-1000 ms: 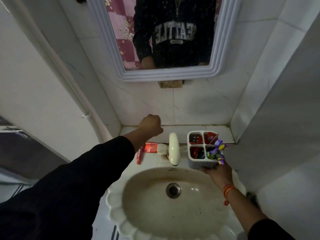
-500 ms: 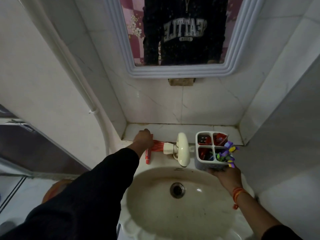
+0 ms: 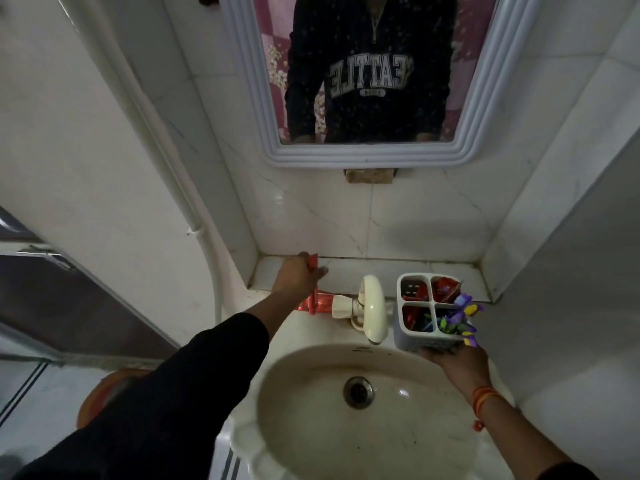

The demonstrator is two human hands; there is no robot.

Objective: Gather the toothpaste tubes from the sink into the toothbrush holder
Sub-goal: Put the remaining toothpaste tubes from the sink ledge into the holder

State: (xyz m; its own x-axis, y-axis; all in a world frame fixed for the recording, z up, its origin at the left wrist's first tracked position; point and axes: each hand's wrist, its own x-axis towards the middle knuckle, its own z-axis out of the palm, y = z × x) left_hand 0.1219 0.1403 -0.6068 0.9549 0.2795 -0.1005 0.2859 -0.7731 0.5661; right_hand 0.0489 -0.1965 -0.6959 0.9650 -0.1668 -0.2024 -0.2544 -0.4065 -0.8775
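Observation:
My left hand (image 3: 297, 278) is at the back left of the sink (image 3: 450, 455), fingers closed on a small red toothpaste tube (image 3: 313, 262) that sticks up from my grip. A larger red tube with a white cap (image 3: 323, 304) lies on the rim beside the tap. My right hand (image 3: 455, 362) holds the white four-compartment toothbrush holder (image 3: 410, 336) from below at the sink's right edge. Red tubes fill three compartments; purple and yellow toothbrushes (image 3: 459, 318) fill the fourth.
A cream tap (image 3: 373, 308) stands between my hands. The tiled ledge (image 3: 398, 271) runs behind the sink under the mirror (image 3: 367, 71). A white pipe (image 3: 166, 161) runs down the left wall. An orange stool or bucket (image 3: 104, 393) sits on the floor at left.
My left hand came down onto the tubes at the back left and lifted a small red tube toward the ledge. My right hand kept holding the holder.

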